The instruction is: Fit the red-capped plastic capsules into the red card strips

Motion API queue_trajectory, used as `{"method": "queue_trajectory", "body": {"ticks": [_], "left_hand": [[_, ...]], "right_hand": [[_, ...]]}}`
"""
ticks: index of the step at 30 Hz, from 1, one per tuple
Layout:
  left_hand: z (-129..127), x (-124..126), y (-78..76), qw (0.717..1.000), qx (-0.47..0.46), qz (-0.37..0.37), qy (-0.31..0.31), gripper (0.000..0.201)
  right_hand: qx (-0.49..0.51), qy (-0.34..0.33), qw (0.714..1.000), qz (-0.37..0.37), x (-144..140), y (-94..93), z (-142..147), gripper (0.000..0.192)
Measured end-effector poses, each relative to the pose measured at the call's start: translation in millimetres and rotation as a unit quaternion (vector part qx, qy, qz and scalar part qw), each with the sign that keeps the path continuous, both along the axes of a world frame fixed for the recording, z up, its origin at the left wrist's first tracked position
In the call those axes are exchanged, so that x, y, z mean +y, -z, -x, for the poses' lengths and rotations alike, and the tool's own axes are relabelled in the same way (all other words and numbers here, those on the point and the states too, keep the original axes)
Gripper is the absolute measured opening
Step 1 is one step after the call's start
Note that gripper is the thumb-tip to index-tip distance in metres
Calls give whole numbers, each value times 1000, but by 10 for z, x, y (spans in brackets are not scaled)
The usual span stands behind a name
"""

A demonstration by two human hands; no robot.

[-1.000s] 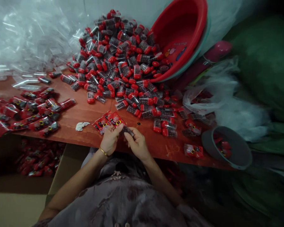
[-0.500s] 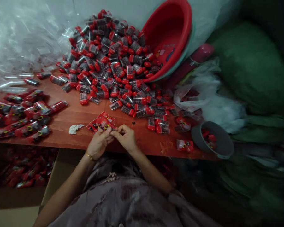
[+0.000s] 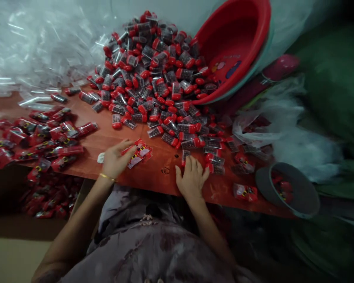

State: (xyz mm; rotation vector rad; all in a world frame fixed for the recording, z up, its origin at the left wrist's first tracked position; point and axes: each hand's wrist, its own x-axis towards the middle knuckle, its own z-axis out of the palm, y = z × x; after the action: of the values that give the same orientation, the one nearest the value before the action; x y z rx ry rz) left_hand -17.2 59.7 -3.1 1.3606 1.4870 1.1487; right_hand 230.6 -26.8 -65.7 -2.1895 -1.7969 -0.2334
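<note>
Head view: left hand [image 3: 114, 159] lies spread on the counter [image 3: 162, 179], fingertips touching a small stack of red printed sachets [image 3: 138, 152]; its grip is wide and holds nothing.
Right hand: the right hand [image 3: 191, 179] rests flat near the front edge, fingers spread and reaching to a red-capped clear tube [image 3: 185, 154] at the foot of the heap; grip wide, nothing clasped.
Risk, heap: the heap of tubes [image 3: 156, 74] slopes steeply toward the hands, so pulling one from its foot could likely send others rolling.
Risk, edge: a packed sachet [image 3: 245, 192] lies close to the counter's front edge and might be nudged off.
Risk, basin: the red basin [image 3: 238, 43] leans tilted against the wall on the heap; a shift below could make it slide.
Surface: reddish-brown wood, worn, crowded with filled packs [image 3: 44, 137] at left.
Room: clear plastic sleeves [image 3: 32, 47] piled behind, a grey bowl [image 3: 289, 188] at right, green sacking [image 3: 336, 86] beyond.
</note>
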Motion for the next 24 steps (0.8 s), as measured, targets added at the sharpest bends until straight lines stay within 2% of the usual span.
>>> {"method": "queue_trajectory", "body": {"ticks": [1, 3, 5, 7, 12, 16, 21, 24], "left_hand": [[-135, 26, 50, 993, 105, -31, 38, 28], [-313, 91, 136, 956, 273, -70, 75, 25], [-376, 150, 209, 920, 375, -64, 93, 25], [-372, 183, 279, 901, 418, -40, 109, 27], [-341, 147, 425, 904, 414, -52, 93, 27], [-321, 126, 467, 903, 413, -73, 96, 28], [-292, 136, 360, 920, 379, -66, 78, 24], [-328, 76, 211, 935, 338, -74, 72, 28]], "right_hand": [[2, -13, 1000, -2, -10, 6, 66, 52], [7, -26, 1000, -8, -24, 7, 138, 51], [17, -25, 999, -13, -29, 6, 142, 49], [30, -23, 999, -16, -25, 6, 117, 47], [47, -34, 998, -21, -8, 17, 96, 47], [55, -36, 997, -47, -28, 35, 90, 43], [87, -67, 988, -112, -53, -70, 133, 29], [189, -120, 967, -119, 56, -221, 285, 28]]}}
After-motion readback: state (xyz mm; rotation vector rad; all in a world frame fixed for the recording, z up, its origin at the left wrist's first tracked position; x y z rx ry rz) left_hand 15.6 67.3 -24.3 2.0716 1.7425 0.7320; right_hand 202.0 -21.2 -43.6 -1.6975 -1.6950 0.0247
